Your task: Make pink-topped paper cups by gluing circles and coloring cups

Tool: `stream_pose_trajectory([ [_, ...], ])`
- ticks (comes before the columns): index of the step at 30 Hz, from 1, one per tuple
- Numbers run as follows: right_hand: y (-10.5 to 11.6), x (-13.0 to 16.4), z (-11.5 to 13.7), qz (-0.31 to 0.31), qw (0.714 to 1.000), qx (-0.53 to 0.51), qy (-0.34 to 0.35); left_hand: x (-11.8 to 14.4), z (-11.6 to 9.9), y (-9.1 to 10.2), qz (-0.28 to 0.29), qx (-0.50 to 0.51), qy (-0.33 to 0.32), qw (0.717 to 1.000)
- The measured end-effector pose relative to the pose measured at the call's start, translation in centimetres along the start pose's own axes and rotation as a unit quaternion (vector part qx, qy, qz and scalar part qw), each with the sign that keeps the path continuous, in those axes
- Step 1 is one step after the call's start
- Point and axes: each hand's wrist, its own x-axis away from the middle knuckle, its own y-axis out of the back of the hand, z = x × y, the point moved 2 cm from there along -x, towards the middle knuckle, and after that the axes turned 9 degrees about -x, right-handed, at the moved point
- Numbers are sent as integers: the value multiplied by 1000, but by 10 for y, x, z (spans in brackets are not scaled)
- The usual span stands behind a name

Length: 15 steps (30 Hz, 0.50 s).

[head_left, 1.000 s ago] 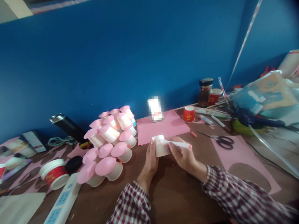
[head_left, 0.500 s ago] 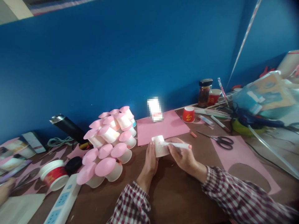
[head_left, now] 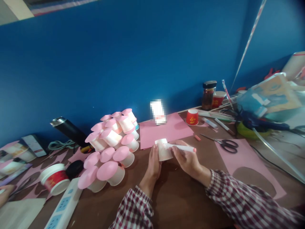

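Note:
Upside down above the brown table, a white paper cup (head_left: 165,152) is held by my left hand (head_left: 153,163), whose fingers close round its left side. My right hand (head_left: 188,160) grips a white marker (head_left: 183,147) with a pinkish end, and its tip points at the cup's side. Whether the tip touches the cup I cannot tell for sure. A small pink marker cap (head_left: 197,137) lies to the right of the hands. Just behind the cup are sheets of pink paper (head_left: 166,130).
Left of my hands stand several upturned cups with pink paper cone tops (head_left: 107,170). A power strip (head_left: 63,203), a red-and-white cup stack (head_left: 56,179) and another person's hand (head_left: 6,194) are further left. Scissors (head_left: 228,145), a red cup (head_left: 192,117) and cut pink paper (head_left: 257,168) lie right.
The marker's tip has shifted slightly right and up relative to the cup. The other person's hand at the left edge has moved a little. My left hand is nearly still.

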Motion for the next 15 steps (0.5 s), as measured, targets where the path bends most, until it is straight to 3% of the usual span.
stream_pose_trajectory([
  [15, 0, -3, 5, -3, 1000, 6, 10, 0, 0, 1, 11, -14, -9, 1000],
])
